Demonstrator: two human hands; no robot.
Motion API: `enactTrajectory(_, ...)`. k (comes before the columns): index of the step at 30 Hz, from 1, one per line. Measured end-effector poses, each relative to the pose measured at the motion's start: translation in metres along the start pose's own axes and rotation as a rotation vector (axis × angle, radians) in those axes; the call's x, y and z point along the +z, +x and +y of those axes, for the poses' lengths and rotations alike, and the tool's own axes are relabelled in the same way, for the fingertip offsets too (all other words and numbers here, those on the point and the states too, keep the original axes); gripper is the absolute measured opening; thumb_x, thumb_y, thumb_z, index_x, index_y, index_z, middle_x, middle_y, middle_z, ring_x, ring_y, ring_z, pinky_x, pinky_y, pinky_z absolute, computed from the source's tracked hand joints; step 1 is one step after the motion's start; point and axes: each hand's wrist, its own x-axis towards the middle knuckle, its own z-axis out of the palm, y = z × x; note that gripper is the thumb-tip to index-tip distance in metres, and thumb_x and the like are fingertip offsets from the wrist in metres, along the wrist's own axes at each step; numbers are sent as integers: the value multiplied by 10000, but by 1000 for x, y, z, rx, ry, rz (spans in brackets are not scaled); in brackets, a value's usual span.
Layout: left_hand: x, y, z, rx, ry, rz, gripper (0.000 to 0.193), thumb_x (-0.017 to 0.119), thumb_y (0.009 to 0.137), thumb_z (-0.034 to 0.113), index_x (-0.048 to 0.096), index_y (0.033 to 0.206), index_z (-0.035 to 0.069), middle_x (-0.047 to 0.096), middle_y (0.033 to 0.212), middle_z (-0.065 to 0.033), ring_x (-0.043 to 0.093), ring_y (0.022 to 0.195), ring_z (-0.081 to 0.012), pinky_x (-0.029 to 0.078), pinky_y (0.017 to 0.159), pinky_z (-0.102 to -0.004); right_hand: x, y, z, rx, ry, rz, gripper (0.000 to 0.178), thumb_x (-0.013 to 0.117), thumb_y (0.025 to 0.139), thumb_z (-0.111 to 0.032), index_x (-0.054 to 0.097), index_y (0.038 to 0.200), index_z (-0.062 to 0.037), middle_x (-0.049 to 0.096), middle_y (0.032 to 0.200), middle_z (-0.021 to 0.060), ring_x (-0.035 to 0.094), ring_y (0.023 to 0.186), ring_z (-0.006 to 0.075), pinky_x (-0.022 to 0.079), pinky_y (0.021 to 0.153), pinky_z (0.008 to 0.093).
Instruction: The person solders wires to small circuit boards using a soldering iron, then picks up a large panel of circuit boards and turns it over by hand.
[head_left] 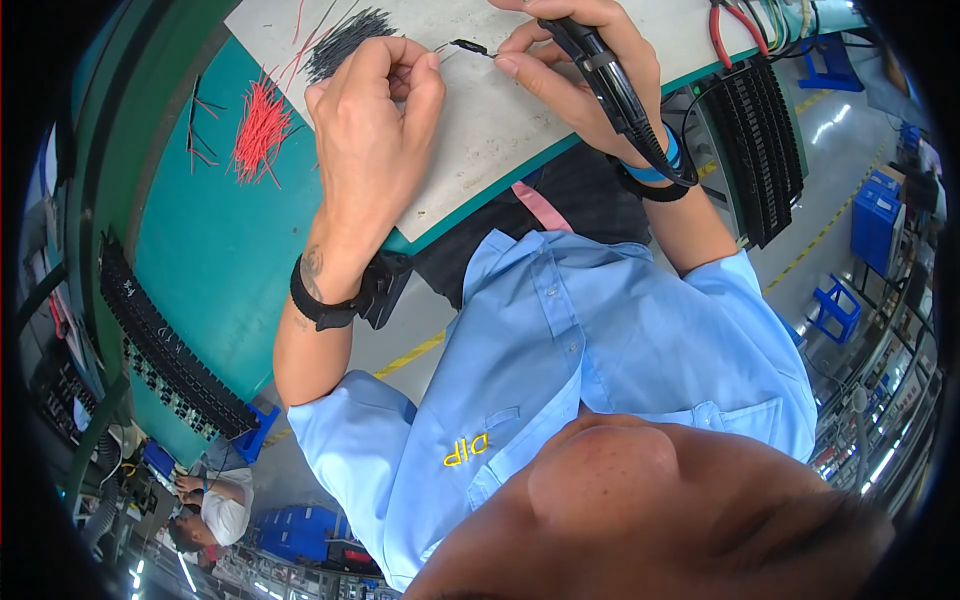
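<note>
**Small black part strung between two bare hands**

The left hand (385, 110) has thumb and fingers pinched together, apparently on the thin lead at one end of a small black part (468, 46); the curled fingers hide the exact contact. The right hand (590, 85) brings thumb and forefinger together on its other end. The part hangs between them over a pale work board (480, 150). It's slender, dark and a little lumpy, slightly tilted, with a fine, lighter lead toward the left hand. I can't make out any marking on it.

A black pen-shaped device (610, 85) lies along the right hand, a cable curving from its wrist end; whether it's gripped, I cannot tell.

Just beyond the left hand sits a heap of black wires (350, 42). Farther left, a bundle of red wires (262, 132) spreads on the green mat (225, 240). Red-handled pliers (737, 32) lie at the far right.

The person's blue shirt (640, 330) carries short yellow lettering, upside down from here. Pale marks on the black rack (175, 340) are too small to read.
</note>
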Motion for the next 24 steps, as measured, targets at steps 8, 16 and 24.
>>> enactTrajectory(8,1,0,1,-2,-35,-7,140,737,923,172,676,918,46,692,774,-29,670,705,-170,392,810,-343,-2,0,-2,-21,-49,-37,430,757,854,103,556,1228,36,738,985,171,719,819,141,572,740,274)
enactTrajectory(16,1,1,3,-21,-103,-8,156,725,933,157,671,921,11,691,779,-62,673,684,-186,473,731,-336,-1,1,0,-20,-11,-12,420,751,860,104,557,1226,32,735,1010,180,719,827,143,573,737,275)
enactTrajectory(24,0,2,4,-4,-147,8,169,706,949,135,659,932,-26,695,793,-106,680,688,-201,533,674,-325,2,0,-3,15,-1,28,412,750,860,106,561,1219,34,733,1050,196,720,843,143,573,742,272)
